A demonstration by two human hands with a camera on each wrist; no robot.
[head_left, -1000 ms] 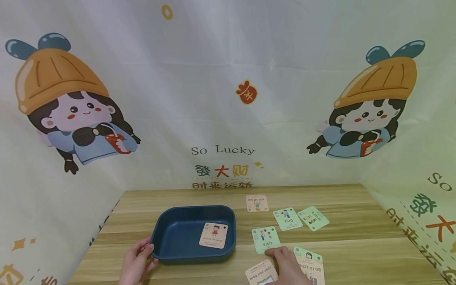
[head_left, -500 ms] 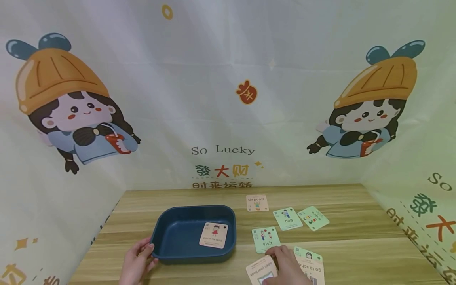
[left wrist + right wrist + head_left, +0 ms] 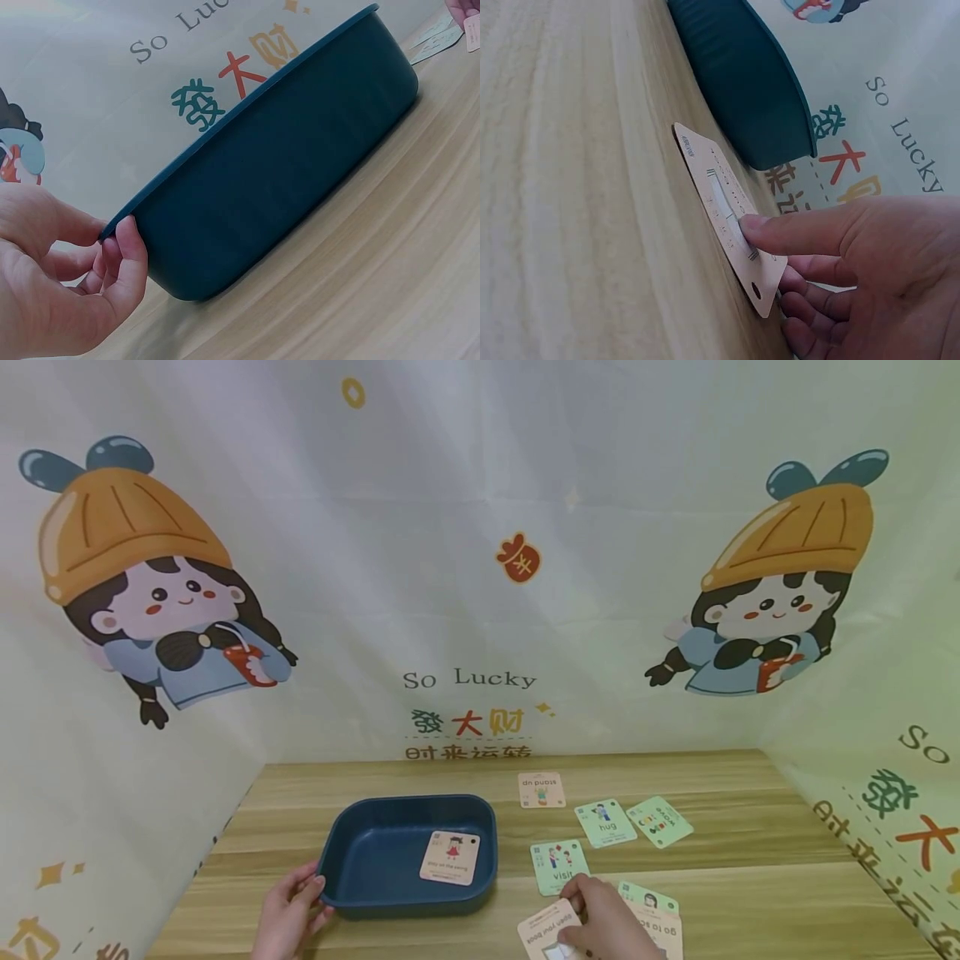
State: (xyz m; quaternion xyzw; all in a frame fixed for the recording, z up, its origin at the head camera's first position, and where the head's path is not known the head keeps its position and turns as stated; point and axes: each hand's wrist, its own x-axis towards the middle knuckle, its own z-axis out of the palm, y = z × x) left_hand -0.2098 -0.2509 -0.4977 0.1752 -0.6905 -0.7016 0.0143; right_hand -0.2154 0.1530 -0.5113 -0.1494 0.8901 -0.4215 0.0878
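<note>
A dark blue rectangular tray [image 3: 408, 907] stands on the wooden table. At its near left corner my left hand [image 3: 288, 910] pinches the rim; in the left wrist view the fingers of the left hand [image 3: 67, 277] curl at that corner. Inside the tray lies a pink "play on the swing" card [image 3: 450, 858]. My right hand [image 3: 609, 920] grips a pink "open your book" card [image 3: 546, 928] by one edge. The right wrist view shows the thumb [image 3: 761, 227] on the face of the card [image 3: 712, 187], with the other fingers at its edge, partly hidden.
Green "visit" [image 3: 558, 860], "hug" [image 3: 604, 823] and "wave" [image 3: 660, 821] cards lie right of the tray. A pink "stand up" card [image 3: 542, 791] is farther back. Beside my right hand, a "go to school" card [image 3: 670, 935] overlaps a green card [image 3: 649, 897]. Printed cloth [image 3: 480, 627] encloses the table.
My right thumb has come onto the "open your book" card, which has turned and shifted slightly right. The left hand still holds the tray's rim in place.
</note>
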